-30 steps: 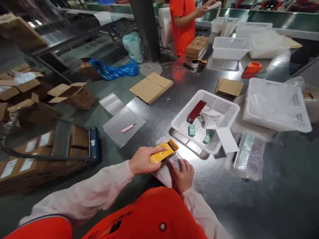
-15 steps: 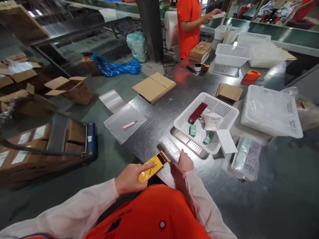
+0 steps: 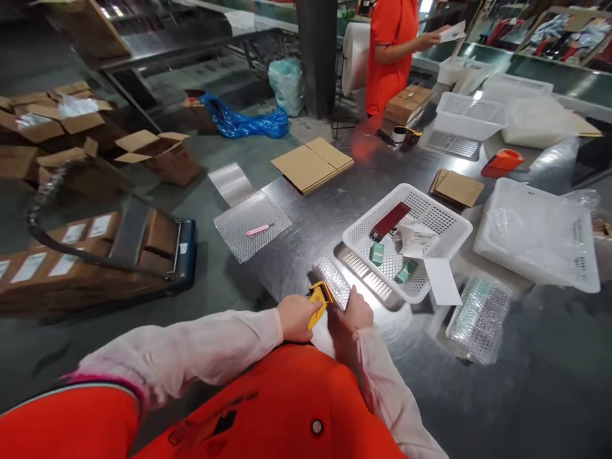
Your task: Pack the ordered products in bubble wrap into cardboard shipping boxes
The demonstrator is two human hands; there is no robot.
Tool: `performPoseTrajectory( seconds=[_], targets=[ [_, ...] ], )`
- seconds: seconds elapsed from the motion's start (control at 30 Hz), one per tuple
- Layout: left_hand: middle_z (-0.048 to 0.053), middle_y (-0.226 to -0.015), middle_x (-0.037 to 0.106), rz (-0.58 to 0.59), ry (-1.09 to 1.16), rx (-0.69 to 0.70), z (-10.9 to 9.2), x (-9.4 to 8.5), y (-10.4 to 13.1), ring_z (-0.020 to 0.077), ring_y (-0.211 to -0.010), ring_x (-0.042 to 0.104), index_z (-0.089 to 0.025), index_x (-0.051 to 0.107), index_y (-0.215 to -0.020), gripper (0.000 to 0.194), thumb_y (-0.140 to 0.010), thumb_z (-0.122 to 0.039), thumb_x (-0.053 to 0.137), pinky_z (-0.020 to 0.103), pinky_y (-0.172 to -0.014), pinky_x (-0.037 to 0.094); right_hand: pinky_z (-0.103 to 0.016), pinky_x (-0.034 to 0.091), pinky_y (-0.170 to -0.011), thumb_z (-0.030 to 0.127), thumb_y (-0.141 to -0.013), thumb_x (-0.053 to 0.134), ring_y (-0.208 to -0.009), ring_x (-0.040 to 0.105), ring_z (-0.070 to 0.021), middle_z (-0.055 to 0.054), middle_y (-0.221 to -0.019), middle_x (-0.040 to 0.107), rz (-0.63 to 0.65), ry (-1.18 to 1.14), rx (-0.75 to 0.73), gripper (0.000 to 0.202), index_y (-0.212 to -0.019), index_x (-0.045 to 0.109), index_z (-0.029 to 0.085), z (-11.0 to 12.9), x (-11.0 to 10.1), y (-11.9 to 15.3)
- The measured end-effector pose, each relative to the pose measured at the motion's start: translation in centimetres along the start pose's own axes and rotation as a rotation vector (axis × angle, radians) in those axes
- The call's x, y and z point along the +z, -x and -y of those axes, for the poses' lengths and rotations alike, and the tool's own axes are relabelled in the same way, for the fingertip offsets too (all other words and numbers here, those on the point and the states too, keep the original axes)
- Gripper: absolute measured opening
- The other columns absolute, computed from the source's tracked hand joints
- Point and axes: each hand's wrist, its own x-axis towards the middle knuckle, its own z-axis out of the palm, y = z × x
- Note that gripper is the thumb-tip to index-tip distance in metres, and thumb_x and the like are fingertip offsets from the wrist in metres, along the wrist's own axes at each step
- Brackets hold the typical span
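My left hand (image 3: pixel 297 317) is wrapped round a yellow tape dispenser (image 3: pixel 319 307), whose head touches or nearly touches the near end of a bubble-wrapped package (image 3: pixel 335 280). The package lies on the metal table. My right hand (image 3: pixel 357 311) grips the right side of the package's near end. Just beyond, a white perforated basket (image 3: pixel 354 237) holds a dark red box (image 3: pixel 391 220), small green boxes (image 3: pixel 377 253) and white papers. On the left, a pink cutter (image 3: pixel 258 230) rests on a bubble wrap sheet (image 3: pixel 272 213).
Flat cardboard (image 3: pixel 313 164) lies beyond the bubble wrap. Wrapped packages (image 3: pixel 479 319) and a stack of white trays (image 3: pixel 535 233) are on the right. A person in orange (image 3: pixel 391 54) stands at the table's far end. A loaded cart (image 3: pixel 189 255) is on the floor at left.
My left hand has moved right with the tape dispenser and turned it more upright, against the package's near end. My right hand stays on the package. The view has shifted left.
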Motion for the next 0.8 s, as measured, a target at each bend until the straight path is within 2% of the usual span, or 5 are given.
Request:
performPoseTrajectory(
  seconds=[0.23,0.43,0.6,0.7,0.8],
  targets=[
    [0.011,-0.103,0.076,0.059,0.059,-0.172,2.7,-1.9,2.4,0.0348,-0.096,0.07,-0.027,0.072,-0.118,0.052,-0.067,-0.036,0.063,0.041,-0.082,0.053,-0.037,0.051,-0.086,0.04,-0.072,0.071,-0.098,0.067,-0.028,-0.013,-0.109,0.071,0.056,-0.584,0.065,0.056,-0.119,0.059,0.014,-5.2,0.4,0.5],
    [0.003,-0.106,0.075,0.12,0.167,-0.291,6.0,-1.7,3.4,0.0288,-0.095,0.07,-0.031,0.061,-0.133,0.063,-0.071,-0.036,0.054,0.033,-0.078,0.049,-0.045,0.051,-0.095,0.055,-0.056,0.075,-0.105,0.067,-0.0327,-0.008,-0.106,0.074,0.178,-1.185,0.078,0.066,-0.111,0.069,0.019,-17.5,2.6,14.4],
    [-0.008,-0.096,0.076,0.114,0.127,-0.355,8.3,0.8,3.0,0.0264,-0.091,0.069,-0.038,0.055,-0.135,0.059,-0.076,-0.041,0.047,0.032,-0.077,0.048,-0.054,0.054,-0.088,0.058,-0.059,0.075,-0.102,0.069,-0.038,-0.012,-0.111,0.072,-0.419,-1.527,0.724,0.076,-0.128,0.062,0.029,-26.2,5.0,25.7],
    [-0.008,-0.095,0.076,0.072,0.167,-0.321,8.3,0.4,2.4,0.0256,-0.09,0.068,-0.037,0.055,-0.134,0.06,-0.075,-0.041,0.049,0.031,-0.077,0.046,-0.049,0.056,-0.088,0.06,-0.059,0.072,-0.109,0.067,-0.0357,-0.009,-0.129,0.064,-0.717,-1.44,0.822,0.092,-0.144,0.044,0.037,-31.0,2.6,24.3],
    [-0.007,-0.093,0.075,0.053,0.209,-0.301,7.7,-0.5,1.9,0.024,-0.085,0.068,-0.036,0.054,-0.137,0.063,-0.074,-0.036,0.053,0.028,-0.074,0.045,-0.044,0.057,-0.085,0.053,-0.052,0.076,-0.111,0.066,-0.0363,-0.01,-0.131,0.063,-0.758,-1.374,0.752,0.099,-0.144,0.045,0.034,-35.0,-1.6,18.9]
  ],
)
